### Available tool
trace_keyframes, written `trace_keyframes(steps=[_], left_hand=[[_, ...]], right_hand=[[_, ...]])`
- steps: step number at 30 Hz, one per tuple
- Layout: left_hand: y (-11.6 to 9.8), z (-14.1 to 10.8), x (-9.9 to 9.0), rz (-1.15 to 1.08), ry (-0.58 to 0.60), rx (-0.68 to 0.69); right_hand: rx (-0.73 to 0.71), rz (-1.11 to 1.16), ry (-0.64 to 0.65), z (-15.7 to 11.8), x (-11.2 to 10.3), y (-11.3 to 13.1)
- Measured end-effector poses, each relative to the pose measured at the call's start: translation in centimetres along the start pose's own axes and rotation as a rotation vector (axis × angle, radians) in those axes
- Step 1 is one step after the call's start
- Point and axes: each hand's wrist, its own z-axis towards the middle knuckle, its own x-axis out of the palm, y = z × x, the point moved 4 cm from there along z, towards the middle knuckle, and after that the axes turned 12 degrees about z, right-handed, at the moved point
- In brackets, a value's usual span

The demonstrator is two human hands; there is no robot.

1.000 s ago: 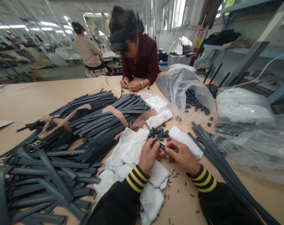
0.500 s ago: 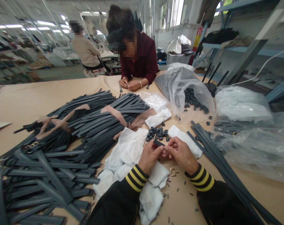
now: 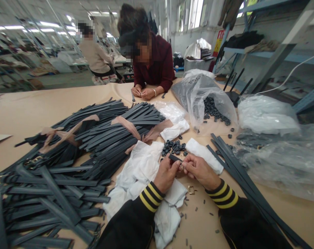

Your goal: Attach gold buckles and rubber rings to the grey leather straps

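On the tan table [image 3: 24, 105] lie tied bundles of dark straps [image 3: 107, 140], a loose strap heap [image 3: 53, 197], crumpled white cloth [image 3: 137, 167], a pile of dark loops [image 3: 174, 147], a gold-coloured buckle [image 3: 191, 190], scattered dark bits [image 3: 196, 209], long dark strips [image 3: 252, 186] and clear plastic bags [image 3: 198, 102].

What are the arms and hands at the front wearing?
The left sleeve and right sleeve are black. The left cuff and right cuff have yellow stripes on black. The left hand and right hand wear no gloves.
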Motion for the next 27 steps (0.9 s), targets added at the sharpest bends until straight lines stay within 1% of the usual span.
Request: trace_keyframes(steps=[4,6,9,11,13,15,17,19,22,24,27], left_hand=[[-0.6,-0.4,-0.2,0.178,-0.129,0.083],[-0.8,-0.6,-0.2,0.207,-0.155,0.113],[-0.9,-0.7,0.1,0.134,-0.064,0.144],[-0.8,-0.5,0.2,0.006,0.037,0.095],[-0.6,-0.4,0.5,-0.18,0.148,0.002],[-0.4,-0.3,0.7,-0.355,0.253,-0.086],[-0.3,-0.4,0.9,-0.454,0.329,-0.145],[-0.2,-0.5,1.0,-0.469,0.388,-0.176],[0.0,-0.6,1.1,-0.457,0.448,-0.197],[0.2,-0.7,1.1,-0.465,0.471,-0.22],[0.5,-0.7,1.2,-0.47,0.474,-0.237]], right_hand=[[-0.07,-0.166,-0.058,0.1,-0.1,0.4],[-0.082,-0.207,-0.08,0.1,-0.3,0.6],[-0.083,-0.241,-0.103,0.0,-0.8,0.8],[-0.08,-0.255,-0.091,-0.1,-1.1,1.2],[-0.067,-0.236,-0.028,-0.2,-1.1,1.5],[-0.052,-0.197,0.063,-0.4,-0.9,1.9],[-0.058,-0.192,0.141,-0.6,-0.6,2.1],[-0.05,-0.221,0.175,-0.7,-0.5,2.1],[0.063,-0.225,0.185,-0.9,-0.5,1.3],[0.142,-0.201,0.198,-1.0,-0.4,0.7],[0.159,-0.208,0.194,-1.0,-0.4,0.4]])
